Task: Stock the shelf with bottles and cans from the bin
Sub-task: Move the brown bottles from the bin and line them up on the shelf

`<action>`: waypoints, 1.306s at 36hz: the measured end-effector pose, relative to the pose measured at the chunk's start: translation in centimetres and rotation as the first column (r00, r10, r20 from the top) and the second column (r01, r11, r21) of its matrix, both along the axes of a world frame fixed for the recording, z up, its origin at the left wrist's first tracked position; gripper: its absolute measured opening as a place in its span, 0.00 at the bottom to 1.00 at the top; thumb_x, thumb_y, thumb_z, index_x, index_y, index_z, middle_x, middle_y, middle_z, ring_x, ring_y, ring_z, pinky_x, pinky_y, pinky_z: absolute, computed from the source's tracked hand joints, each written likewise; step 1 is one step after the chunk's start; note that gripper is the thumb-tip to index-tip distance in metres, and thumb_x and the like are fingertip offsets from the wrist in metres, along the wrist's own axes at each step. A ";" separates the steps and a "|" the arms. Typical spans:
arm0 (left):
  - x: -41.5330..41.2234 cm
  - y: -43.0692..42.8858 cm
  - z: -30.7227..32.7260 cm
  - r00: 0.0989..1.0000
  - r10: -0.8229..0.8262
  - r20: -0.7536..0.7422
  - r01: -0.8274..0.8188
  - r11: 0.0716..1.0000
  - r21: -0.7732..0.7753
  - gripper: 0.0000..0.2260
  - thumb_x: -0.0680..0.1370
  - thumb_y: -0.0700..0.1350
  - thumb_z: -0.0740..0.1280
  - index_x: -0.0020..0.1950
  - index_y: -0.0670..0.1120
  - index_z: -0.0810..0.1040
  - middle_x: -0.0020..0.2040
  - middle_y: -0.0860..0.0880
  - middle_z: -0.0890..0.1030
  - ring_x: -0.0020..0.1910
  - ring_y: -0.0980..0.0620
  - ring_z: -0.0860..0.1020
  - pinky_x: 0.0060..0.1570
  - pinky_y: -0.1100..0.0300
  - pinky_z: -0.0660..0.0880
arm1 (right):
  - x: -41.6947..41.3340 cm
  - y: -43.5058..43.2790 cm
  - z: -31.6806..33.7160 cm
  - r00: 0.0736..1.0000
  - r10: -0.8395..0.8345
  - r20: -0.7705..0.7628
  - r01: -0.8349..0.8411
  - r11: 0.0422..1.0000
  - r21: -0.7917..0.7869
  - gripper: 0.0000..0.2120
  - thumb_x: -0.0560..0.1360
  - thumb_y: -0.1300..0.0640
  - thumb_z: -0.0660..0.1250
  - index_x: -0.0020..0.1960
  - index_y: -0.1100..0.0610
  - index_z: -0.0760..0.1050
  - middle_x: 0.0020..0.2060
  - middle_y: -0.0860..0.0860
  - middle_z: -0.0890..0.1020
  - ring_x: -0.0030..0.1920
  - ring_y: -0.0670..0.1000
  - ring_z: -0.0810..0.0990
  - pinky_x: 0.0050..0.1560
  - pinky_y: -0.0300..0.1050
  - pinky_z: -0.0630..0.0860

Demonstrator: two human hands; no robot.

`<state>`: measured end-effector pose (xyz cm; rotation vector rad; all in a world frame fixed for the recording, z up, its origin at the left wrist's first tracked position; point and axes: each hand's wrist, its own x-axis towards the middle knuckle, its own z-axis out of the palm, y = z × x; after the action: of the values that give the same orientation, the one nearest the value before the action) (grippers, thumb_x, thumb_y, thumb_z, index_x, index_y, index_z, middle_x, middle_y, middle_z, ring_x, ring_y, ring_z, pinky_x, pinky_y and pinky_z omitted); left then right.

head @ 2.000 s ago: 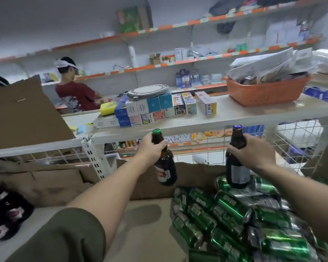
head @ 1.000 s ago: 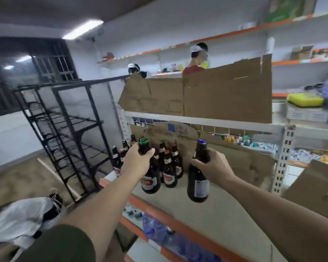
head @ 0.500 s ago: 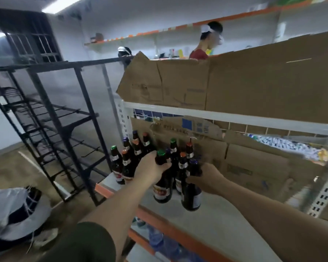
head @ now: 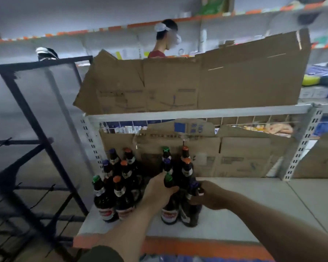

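Note:
My left hand grips the neck of a dark green-capped bottle with a red label. Beside it, my right hand grips the neck of a dark blue-capped bottle. Both bottles stand with their bases on the white shelf board, at the front of a cluster of several dark bottles with green, orange and purple caps. The bin is out of view.
Torn cardboard lines the back of this shelf, and more cardboard stands on the shelf above. A black metal rack stands to the left. A person works behind the shelving. The shelf's orange front edge is near me.
I turned from the cans to the shelf's left end, carrying both bottles. In the last half second they came down from just above the board onto it beside the cluster.

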<state>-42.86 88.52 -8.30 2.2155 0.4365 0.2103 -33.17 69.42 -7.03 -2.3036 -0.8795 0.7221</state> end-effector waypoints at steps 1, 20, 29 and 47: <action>0.1 0.1 0.2 1.000 -0.027 0.002 0.027 0.999 0.020 0.13 0.76 0.49 0.74 0.58 0.62 0.78 0.52 0.64 0.81 0.55 0.60 0.79 0.56 0.59 0.77 | -0.2 0.2 -0.2 1.000 -0.015 0.008 0.015 1.000 -0.003 0.06 0.75 0.53 0.72 0.50 0.46 0.77 0.46 0.43 0.80 0.50 0.49 0.79 0.45 0.37 0.73; 2.5 1.2 3.2 0.904 0.000 -0.427 0.182 0.904 0.387 0.18 0.72 0.59 0.74 0.58 0.53 0.79 0.52 0.52 0.82 0.54 0.48 0.80 0.55 0.49 0.77 | 0.5 4.2 4.0 0.946 0.210 0.245 -0.099 0.912 -0.399 0.10 0.69 0.49 0.68 0.40 0.56 0.76 0.38 0.55 0.77 0.38 0.55 0.75 0.44 0.56 0.77; 3.3 1.4 2.9 0.908 0.007 -0.420 0.164 0.914 0.370 0.23 0.72 0.59 0.75 0.61 0.50 0.75 0.57 0.51 0.81 0.58 0.46 0.79 0.59 0.48 0.76 | 1.5 4.0 4.6 0.862 0.386 0.330 -0.207 0.860 -0.467 0.04 0.79 0.58 0.63 0.53 0.58 0.72 0.47 0.56 0.78 0.46 0.56 0.77 0.50 0.54 0.77; 3.3 1.3 3.0 0.953 -0.063 -0.297 0.116 0.980 0.163 0.12 0.72 0.47 0.76 0.53 0.47 0.81 0.47 0.51 0.83 0.47 0.53 0.82 0.49 0.56 0.81 | 2.4 4.0 3.7 0.812 0.394 0.431 -0.204 0.883 -0.423 0.02 0.79 0.58 0.62 0.50 0.54 0.68 0.43 0.52 0.73 0.42 0.54 0.73 0.41 0.46 0.69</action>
<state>-39.53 89.81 -5.31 2.4482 0.4896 -0.1336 -30.76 73.44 -3.35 -2.7805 -1.4953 0.4182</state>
